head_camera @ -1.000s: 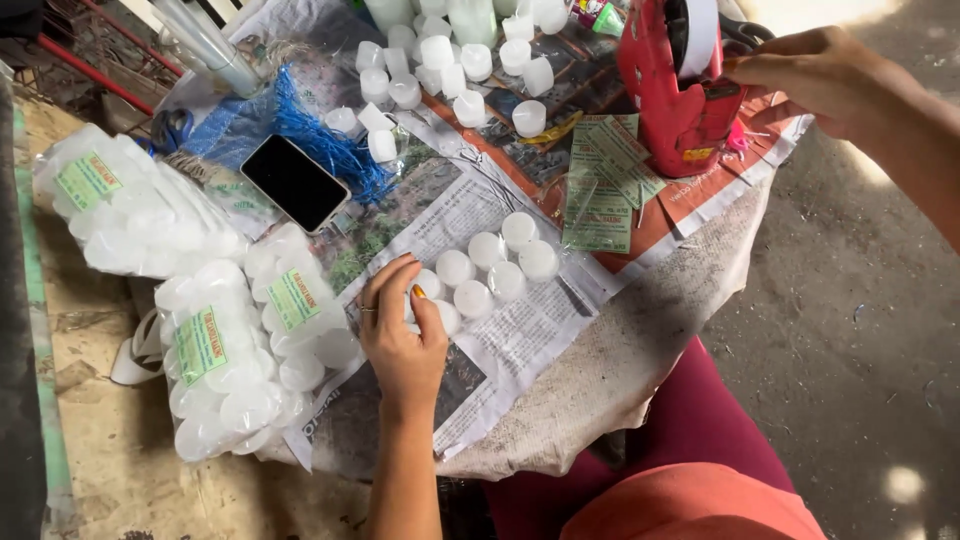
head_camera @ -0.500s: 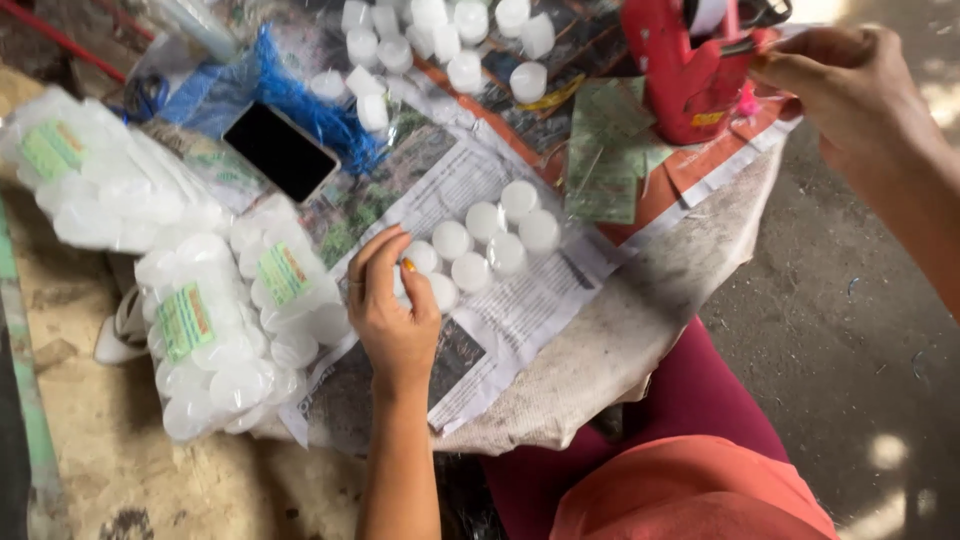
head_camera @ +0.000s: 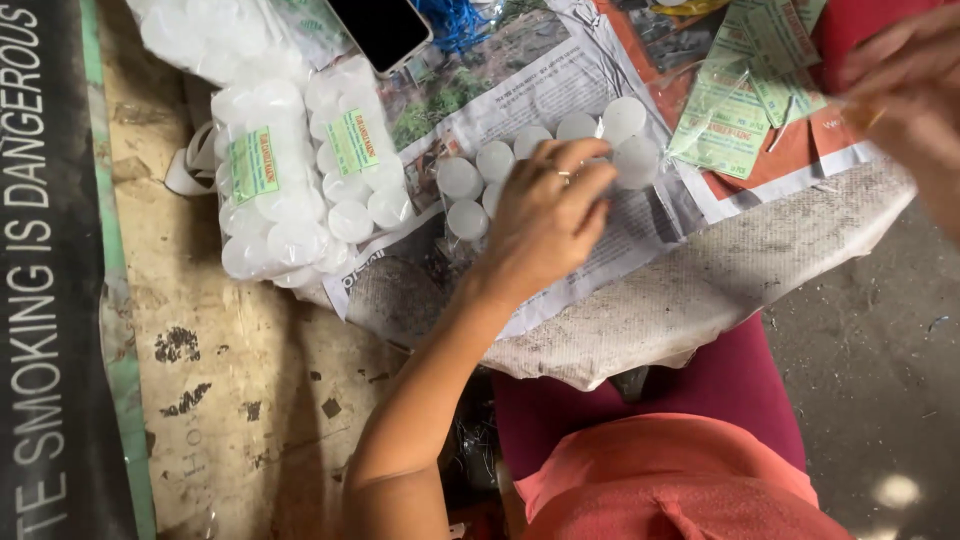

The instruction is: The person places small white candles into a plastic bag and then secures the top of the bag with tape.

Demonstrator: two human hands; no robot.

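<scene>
My left hand (head_camera: pixel 545 215) lies on a cluster of small white round containers (head_camera: pixel 495 160) that sit on a newspaper (head_camera: pixel 545 95). Its fingers curl around one container at the cluster's right side, and a ring shows on one finger. My right hand (head_camera: pixel 900 85) is blurred at the upper right, just beside a red tape dispenser (head_camera: pixel 850 30). Something thin and yellowish shows at its fingertips, but I cannot tell whether it grips anything.
Clear bags of white containers with green labels (head_camera: pixel 290 200) lie to the left. A black phone (head_camera: pixel 380 30) lies at the top, and green printed sheets (head_camera: pixel 735 115) lie near the right hand. The rounded table edge (head_camera: pixel 700 295) is close to my lap. A black banner (head_camera: pixel 40 300) runs down the left.
The view has swung down and closer. My right hand has come off the red tape dispenser and moved down to the right. My left hand stays on the white containers.
</scene>
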